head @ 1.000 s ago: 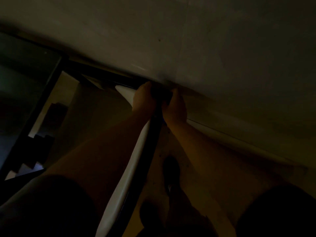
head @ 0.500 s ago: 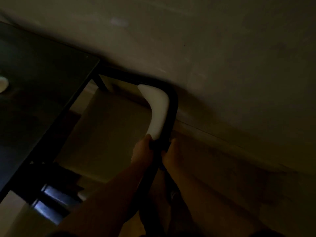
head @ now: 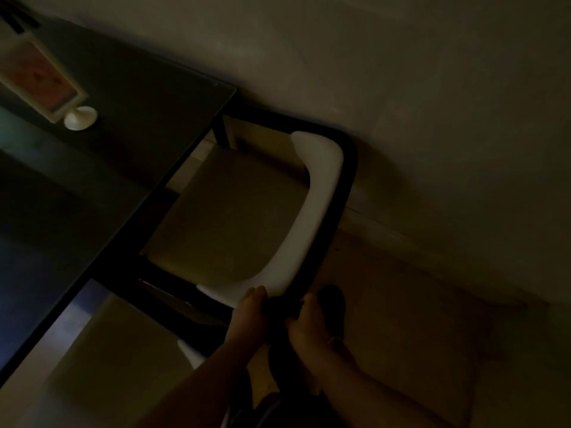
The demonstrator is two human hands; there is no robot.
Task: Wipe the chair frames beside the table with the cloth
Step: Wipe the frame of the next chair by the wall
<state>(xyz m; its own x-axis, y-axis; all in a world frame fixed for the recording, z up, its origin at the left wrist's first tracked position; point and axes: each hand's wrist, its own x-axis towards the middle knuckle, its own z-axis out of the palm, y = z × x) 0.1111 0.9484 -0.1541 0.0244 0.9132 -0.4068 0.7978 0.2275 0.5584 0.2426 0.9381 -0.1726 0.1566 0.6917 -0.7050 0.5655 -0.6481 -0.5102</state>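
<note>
The scene is very dim. A chair with a black frame (head: 346, 193) and a white backrest (head: 318, 196) is pushed against the dark table (head: 108, 156). A dark cloth (head: 279, 307) is wrapped over the frame's near corner. My left hand (head: 247, 316) grips the cloth on the inner side of the frame. On the outer side my right hand (head: 306, 325) grips the same cloth. Both hands sit close together at the near end of the backrest.
On the table top stand a white-framed picture (head: 40, 78) and a small white round base (head: 81, 118). A second pale chair seat (head: 102, 366) lies nearer, beside the table edge. My dark shoe (head: 332, 307) rests on the wooden floor (head: 417, 319). A plain wall (head: 432, 88) rises behind the chair.
Both hands have slid with the cloth along the black frame, from the far corner near the wall down to the near corner. More of the table has come into view.
</note>
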